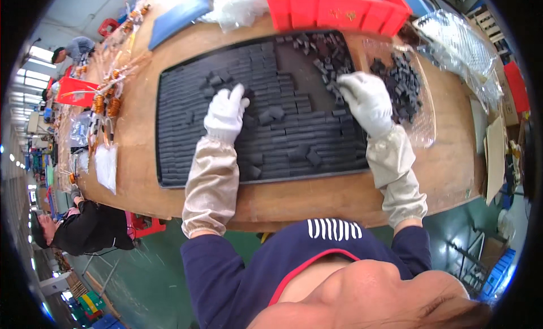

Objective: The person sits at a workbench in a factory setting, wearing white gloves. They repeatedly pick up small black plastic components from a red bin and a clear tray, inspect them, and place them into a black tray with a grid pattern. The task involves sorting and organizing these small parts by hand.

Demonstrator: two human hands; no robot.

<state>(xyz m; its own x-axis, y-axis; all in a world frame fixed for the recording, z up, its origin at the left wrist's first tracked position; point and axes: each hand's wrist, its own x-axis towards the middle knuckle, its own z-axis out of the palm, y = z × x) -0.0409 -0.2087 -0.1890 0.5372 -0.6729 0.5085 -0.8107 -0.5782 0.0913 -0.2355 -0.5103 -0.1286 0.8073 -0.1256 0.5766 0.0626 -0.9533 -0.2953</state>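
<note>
A wide black tray [302,66] lies on the table before me, mostly filled with close rows of small black blocks [186,137]. Its upper right part shows bare floor and scattered loose blocks [325,63]. Several blocks [270,115] lie on top of the rows. My left hand [224,111], white-gloved, is over the middle of the rows with its fingers curled together; what they grip, if anything, is hidden. At the tray's right side, my right hand [367,102], also gloved, has its fingers pinched beside the loose blocks. Anything between those fingertips is too small to make out.
Right of the tray, more loose blocks [404,83] are heaped on clear plastic wrap [425,135]. A red crate [339,13] stands beyond the tray. Copper coils [99,104] and a white packet [106,166] are at the left. A seated person [96,227] is at far left.
</note>
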